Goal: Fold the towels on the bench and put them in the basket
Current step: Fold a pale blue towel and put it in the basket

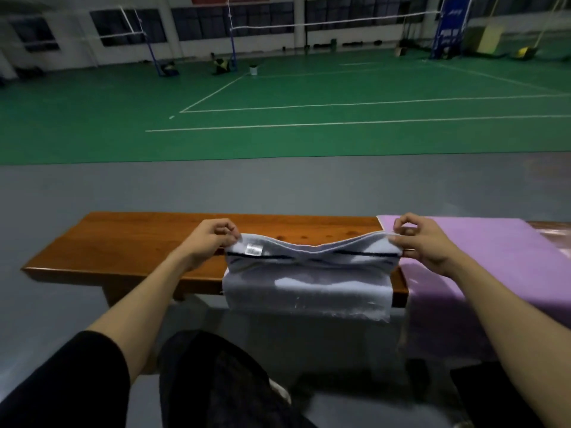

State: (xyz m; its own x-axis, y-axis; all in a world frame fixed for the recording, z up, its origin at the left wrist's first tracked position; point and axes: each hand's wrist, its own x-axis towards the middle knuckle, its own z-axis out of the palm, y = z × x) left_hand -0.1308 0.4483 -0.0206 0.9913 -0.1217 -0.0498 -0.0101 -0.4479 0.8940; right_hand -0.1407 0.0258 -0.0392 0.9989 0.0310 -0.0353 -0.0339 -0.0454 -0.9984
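Observation:
A pale grey-blue towel [309, 291] with a dark stripe and a small white label lies across the wooden bench [123, 242], its lower part hanging over the front edge. My left hand [213, 239] pinches the towel's upper left corner. My right hand [423, 239] pinches the upper right corner. Between the two hands the lifted top edge sags in the middle. A purple towel [482, 257] is spread flat over the right part of the bench, just behind my right hand. No basket is in view.
The left half of the bench top is bare wood. Grey floor runs beyond the bench, then a green sports court with white lines and nets [309, 24]. My dark-clothed knee [216, 381] is below the bench's front edge.

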